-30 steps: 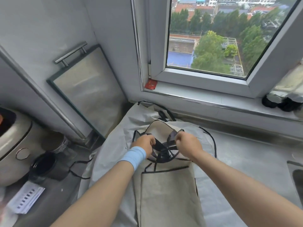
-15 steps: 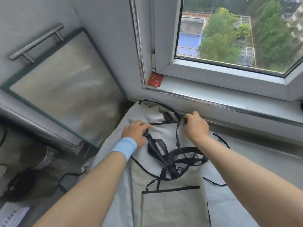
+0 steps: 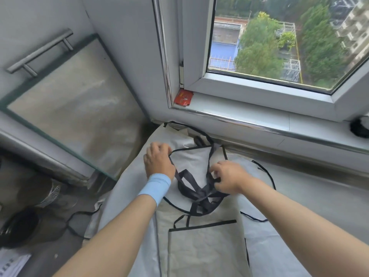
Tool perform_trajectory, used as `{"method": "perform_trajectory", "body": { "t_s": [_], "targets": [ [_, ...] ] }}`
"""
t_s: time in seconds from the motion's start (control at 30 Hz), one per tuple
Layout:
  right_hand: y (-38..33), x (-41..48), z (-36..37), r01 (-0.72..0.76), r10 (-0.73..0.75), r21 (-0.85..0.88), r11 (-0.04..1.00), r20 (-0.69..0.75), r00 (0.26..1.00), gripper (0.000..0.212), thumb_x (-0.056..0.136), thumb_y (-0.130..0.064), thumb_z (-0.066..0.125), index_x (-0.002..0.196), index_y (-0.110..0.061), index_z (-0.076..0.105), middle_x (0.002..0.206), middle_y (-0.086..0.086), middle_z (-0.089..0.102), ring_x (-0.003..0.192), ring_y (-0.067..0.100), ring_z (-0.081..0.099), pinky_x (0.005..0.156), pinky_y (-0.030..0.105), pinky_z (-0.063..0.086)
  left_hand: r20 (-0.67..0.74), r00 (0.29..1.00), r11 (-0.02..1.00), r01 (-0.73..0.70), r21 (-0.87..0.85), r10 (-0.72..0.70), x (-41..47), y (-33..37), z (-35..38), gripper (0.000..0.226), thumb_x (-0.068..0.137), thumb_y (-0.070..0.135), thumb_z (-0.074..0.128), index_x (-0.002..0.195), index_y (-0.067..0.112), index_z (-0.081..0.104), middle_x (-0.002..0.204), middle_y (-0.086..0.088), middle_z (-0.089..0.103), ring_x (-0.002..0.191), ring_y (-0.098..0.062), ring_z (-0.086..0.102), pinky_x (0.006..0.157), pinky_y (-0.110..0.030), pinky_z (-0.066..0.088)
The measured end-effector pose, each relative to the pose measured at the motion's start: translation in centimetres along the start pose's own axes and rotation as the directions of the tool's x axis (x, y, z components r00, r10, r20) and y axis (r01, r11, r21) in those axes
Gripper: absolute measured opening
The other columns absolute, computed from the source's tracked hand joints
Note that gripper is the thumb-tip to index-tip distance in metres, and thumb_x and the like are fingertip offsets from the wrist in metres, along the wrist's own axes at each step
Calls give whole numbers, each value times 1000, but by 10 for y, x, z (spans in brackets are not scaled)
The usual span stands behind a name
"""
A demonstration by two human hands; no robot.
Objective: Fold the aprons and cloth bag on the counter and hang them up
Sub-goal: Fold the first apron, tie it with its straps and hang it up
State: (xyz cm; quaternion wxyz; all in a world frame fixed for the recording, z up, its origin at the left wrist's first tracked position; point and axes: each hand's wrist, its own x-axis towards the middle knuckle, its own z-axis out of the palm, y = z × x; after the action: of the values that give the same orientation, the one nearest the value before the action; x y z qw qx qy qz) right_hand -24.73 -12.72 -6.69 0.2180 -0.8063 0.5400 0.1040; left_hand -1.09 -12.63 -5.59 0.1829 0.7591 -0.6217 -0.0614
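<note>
- The top apron [image 3: 201, 248] lies flat on the grey worktop [image 3: 319, 206], right in front of the person. It sits on a pale cloth underneath [image 3: 127, 196], which may be another apron.
- It looks thin, soft and light. It will flop and bend if you lift it from one spot, so it is best to hold it at two corners.
- The black straps [image 3: 196, 193] are long and floppy and lie in a messy heap on the chest part. I think they could tangle or slip, so they need tidying first.
- The left hand [image 3: 158, 161] has its grip curled on the top left corner of the apron, where a strap starts.
- The right hand [image 3: 229, 178] has its grip pinched on the straps.
- The apron's long way runs from the person to the window [image 3: 259, 92]. The chest end points at the window, and the pocket end points at the person.
</note>
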Motion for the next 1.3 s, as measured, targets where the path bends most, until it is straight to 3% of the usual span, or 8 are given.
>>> {"method": "perform_trajectory", "body": {
  "t_s": [0.13,0.27,0.63,0.73,0.83,1.0,1.13,1.3],
  "targets": [
    [-6,-3,10,-17,24,-172,985,40,999,26,82,-36,62,106,-27,66,104,1,69,99,27,63,78,32,47,293,841,891,-431,-146,455,-19,17,6,42,76,-6,49,99,24,67,108,1,62,108,-24,54,93,-33,40],
    [-15,-1,-2,-146,219,318,937,-205,954,9,88,-29,58,86,-25,65,90,3,70,89,30,63,67,33,46,712,608,827,-558,68,352,-28,32,16,42,91,19,52,131,30,53,124,-2,62,117,-28,55,101,-36,38],
    [-2,26,-42,-131,641,933,336,-125,757,13,83,-20,57,93,-20,66,95,3,73,82,20,69,74,39,62,522,845,993,-112,-43,118,26,36,-38,22,89,33,47,95,20,65,98,-5,68,95,-30,60,84,-34,50],
    [-21,22,-41,-68,635,829,556,-370,679,49,77,-8,56,125,-16,48,123,-3,47,109,14,46,100,29,40,632,773,996,-3,-85,56,41,43,-49,20,84,35,52,81,18,62,87,-3,68,91,-29,61,84,-36,46],
    [-45,7,-35,145,239,386,911,-781,577,31,65,1,50,92,-13,52,97,3,49,88,20,43,77,29,38,660,750,905,245,-347,50,49,45,-52,15,79,20,56,87,11,65,75,-1,74,74,-26,71,87,-40,54],
    [-61,1,8,243,-165,115,963,-463,871,7,73,-11,52,76,-17,55,71,-1,60,67,28,60,54,32,42,536,791,411,611,-676,-294,60,33,-49,34,87,2,55,113,22,48,96,-8,66,69,-26,66,72,-37,58],
    [-64,13,13,52,74,263,963,-447,891,16,88,-32,52,92,-18,60,90,-2,62,87,24,61,68,35,48,404,899,855,336,-395,-167,38,12,-42,34,76,-1,40,78,26,62,84,7,71,72,-22,70,75,-35,58],
    [-73,39,1,-198,204,55,979,-377,903,35,91,-43,58,110,-15,48,109,6,61,94,32,65,65,37,44,721,685,995,72,73,-102,-6,7,-16,26,86,14,49,92,16,74,100,-6,72,93,-28,67,87,-33,54]
  ]
}}
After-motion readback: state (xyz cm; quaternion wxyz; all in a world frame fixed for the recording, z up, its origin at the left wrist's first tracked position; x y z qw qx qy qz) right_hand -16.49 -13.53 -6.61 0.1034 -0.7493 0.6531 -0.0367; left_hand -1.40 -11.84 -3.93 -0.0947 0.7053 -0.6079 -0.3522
